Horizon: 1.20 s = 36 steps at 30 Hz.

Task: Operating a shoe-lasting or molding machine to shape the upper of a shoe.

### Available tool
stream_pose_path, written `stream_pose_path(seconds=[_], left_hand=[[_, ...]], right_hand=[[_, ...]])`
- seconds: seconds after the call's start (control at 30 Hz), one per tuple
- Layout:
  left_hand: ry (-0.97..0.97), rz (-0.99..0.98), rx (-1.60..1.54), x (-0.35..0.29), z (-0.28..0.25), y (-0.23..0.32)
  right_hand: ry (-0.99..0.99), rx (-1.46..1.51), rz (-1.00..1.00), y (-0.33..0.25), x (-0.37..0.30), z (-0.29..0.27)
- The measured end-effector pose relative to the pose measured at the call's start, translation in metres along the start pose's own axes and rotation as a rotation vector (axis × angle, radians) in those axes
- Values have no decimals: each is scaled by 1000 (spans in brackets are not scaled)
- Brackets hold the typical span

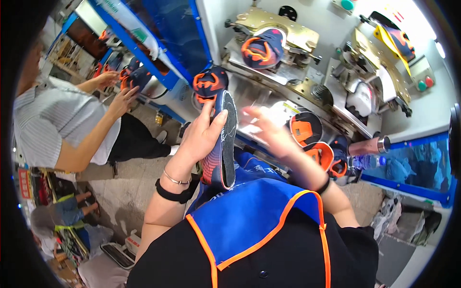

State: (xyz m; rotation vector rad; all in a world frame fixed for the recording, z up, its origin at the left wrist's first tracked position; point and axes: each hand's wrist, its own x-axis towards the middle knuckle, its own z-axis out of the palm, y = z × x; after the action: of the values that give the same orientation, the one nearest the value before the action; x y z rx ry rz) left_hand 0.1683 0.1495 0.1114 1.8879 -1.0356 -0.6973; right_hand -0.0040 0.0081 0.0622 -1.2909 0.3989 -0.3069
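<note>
My left hand (pixel 199 137) is closed around a dark blue and red shoe upper (pixel 214 165), its grey underside (pixel 230 139) turned to the right. Just beyond my fingers is another navy shoe upper with orange laces (pixel 210 82). My right hand (pixel 265 128) hovers to the right of the held upper, apart from it. Motion smears its fingers, so their pose is unclear. Beside my right forearm stand two uppers with orange linings, one farther off (pixel 303 128) and one nearer (pixel 321 154).
Ahead, a machine's brass-coloured clamp (pixel 276 29) has a navy-orange upper (pixel 264 48) at it. A second clamp station (pixel 365 72) is at right, with a white-toed upper (pixel 362 99). A pink tumbler (pixel 367 146) and water bottle (pixel 367 162) stand nearby. At left, a co-worker (pixel 72 125) handles another shoe.
</note>
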Motion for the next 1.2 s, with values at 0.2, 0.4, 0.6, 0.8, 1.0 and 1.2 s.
stream_pose_path(seconds=[0.2, 0.4, 0.6, 0.8, 1.0, 1.2], left_hand=[[-15, 29, -84, -4, -2, 0], [-248, 9, -232, 1, 2, -33], [-490, 57, -227, 5, 3, -26], [-523, 125, -93, 18, 20, 15], [-524, 384, 188, 18, 27, 70], [-359, 188, 6, 16, -6, 14]], right_hand=[[-414, -370, -42, 13, -5, 27], [-105, 573, -157, -55, -80, -48], [361, 846, -1378, -187, -242, -125], [1123, -885, -1234, -148, -168, -70], [121, 357, 38, -35, -60, -13], [268, -150, -140, -79, -122, -48]])
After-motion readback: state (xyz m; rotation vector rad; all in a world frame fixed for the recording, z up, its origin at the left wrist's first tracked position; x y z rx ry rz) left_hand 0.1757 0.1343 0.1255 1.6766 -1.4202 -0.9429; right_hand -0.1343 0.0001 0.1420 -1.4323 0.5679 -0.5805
